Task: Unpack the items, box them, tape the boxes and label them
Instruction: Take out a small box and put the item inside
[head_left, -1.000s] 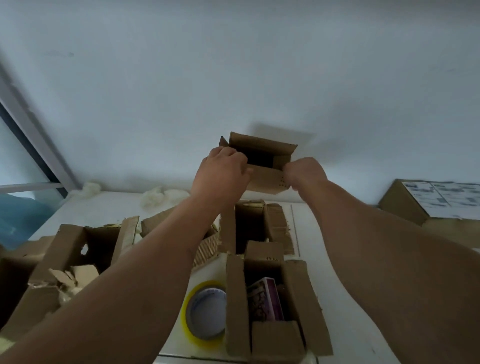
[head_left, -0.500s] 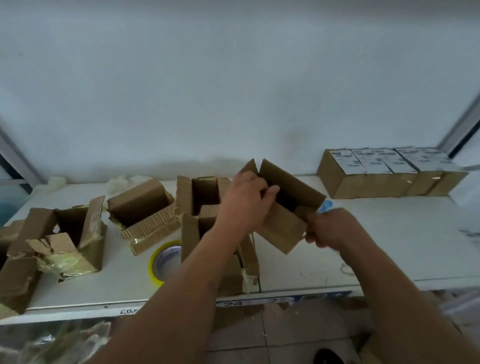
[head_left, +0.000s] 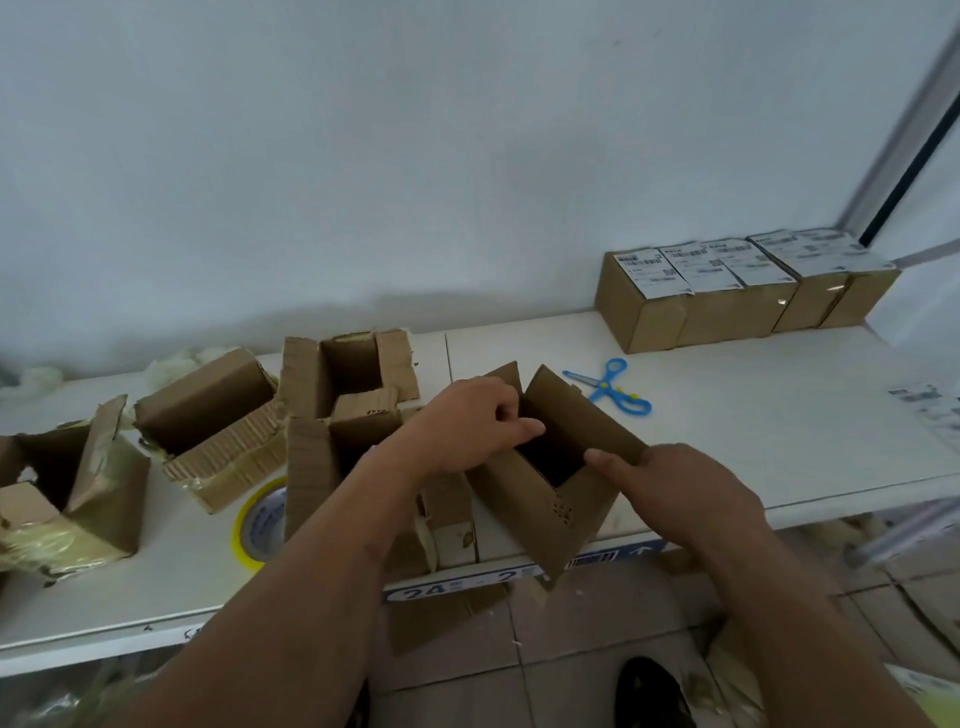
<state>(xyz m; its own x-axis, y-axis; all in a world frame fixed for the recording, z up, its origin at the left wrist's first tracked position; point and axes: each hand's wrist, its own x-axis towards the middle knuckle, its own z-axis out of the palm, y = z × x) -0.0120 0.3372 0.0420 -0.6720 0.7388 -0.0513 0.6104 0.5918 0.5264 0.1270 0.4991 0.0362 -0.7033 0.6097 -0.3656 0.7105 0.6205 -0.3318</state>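
My left hand (head_left: 467, 423) and right hand (head_left: 670, 488) both grip the flaps of an open cardboard box (head_left: 545, 499) held at the counter's (head_left: 753, 415) front edge.

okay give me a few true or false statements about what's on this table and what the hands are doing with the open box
1. Both hands hold the open cardboard box. True: left hand and right hand grip its flaps.
2. The scissors are red. False: blue.
3. The tape roll lies left of the held box. True.
4. The labelled boxes sit at the table's left end. False: far right.
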